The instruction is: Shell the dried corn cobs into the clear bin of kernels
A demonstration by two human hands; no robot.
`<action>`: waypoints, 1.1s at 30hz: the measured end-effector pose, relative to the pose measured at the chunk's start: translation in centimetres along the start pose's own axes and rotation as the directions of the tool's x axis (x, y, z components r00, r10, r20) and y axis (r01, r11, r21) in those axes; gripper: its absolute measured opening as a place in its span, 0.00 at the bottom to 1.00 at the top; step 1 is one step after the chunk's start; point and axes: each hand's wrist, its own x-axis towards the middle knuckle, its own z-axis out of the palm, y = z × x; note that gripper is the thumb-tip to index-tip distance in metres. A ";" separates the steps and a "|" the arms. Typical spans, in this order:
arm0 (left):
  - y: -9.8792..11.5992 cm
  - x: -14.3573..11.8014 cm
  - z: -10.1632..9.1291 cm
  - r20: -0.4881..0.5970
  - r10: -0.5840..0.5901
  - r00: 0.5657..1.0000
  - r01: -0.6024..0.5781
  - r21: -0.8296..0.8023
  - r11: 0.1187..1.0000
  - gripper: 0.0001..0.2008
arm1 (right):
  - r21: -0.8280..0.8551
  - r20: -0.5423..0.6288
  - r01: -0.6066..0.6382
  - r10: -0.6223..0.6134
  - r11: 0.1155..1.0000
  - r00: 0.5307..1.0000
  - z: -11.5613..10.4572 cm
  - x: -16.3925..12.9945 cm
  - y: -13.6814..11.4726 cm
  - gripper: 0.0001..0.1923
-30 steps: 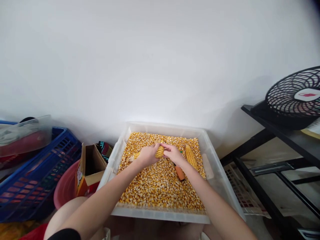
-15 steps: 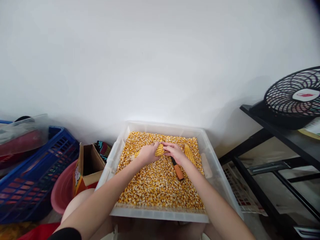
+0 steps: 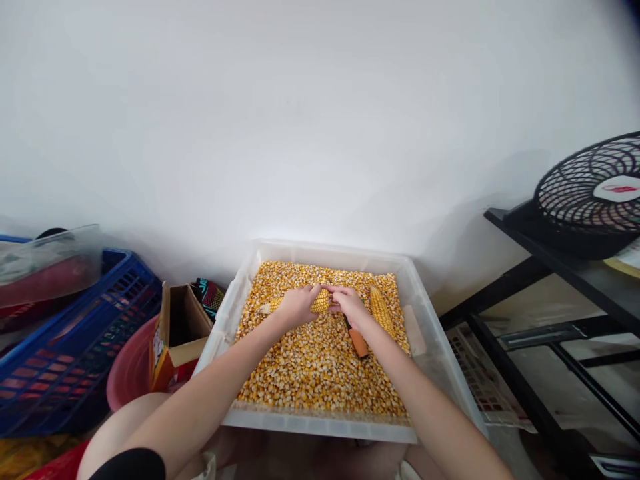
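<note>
My left hand is wrapped around a yellow ear of corn, held sideways over a plastic bin of loose corn kernels. The ear's pale end sticks out to the left of that hand. At the ear's right end, the fingers of my right hand are bent and pinched against it; the fingertips are partly hidden. Under my right wrist lies a tool with an orange-brown handle, its far part covered by the hand. A second ear of corn rests on the kernels to the right.
Left of the bin stand an open cardboard box, a pink basin and a blue plastic crate. To the right, a black rack carries a fan. A white wall rises behind the bin.
My right hand's fingers have curled in closer at the ear's right end. The left hand keeps its hold. The whole view has shifted slightly.
</note>
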 end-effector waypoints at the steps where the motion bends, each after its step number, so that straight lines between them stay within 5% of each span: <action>1: 0.0 0.0 -0.1 0.001 0.002 1.000 -0.002 -0.006 1.000 0.26 | 0.032 0.023 -0.015 0.014 0.999 1.000 -0.1 -0.1 -0.2 0.18; 7: -0.3 -0.1 0.0 -0.008 0.022 1.000 -0.022 -0.023 0.999 0.25 | 0.082 0.106 -0.045 0.036 0.996 0.994 -0.4 -0.3 -0.7 0.16; 17: -0.2 0.1 0.4 0.020 0.036 0.999 -0.036 0.001 0.999 0.25 | 0.032 -0.031 -0.035 0.036 0.999 0.999 0.3 0.1 0.4 0.19; 23: -0.1 0.1 0.1 0.007 0.043 0.999 -0.043 0.001 0.999 0.24 | 0.178 0.031 -0.072 0.067 0.981 0.997 -0.1 -0.3 -0.3 0.13; 33: -0.2 0.1 0.4 0.032 0.096 0.995 -0.098 0.051 0.994 0.24 | 0.117 0.022 -0.110 0.108 0.987 0.994 0.1 -0.2 -0.2 0.13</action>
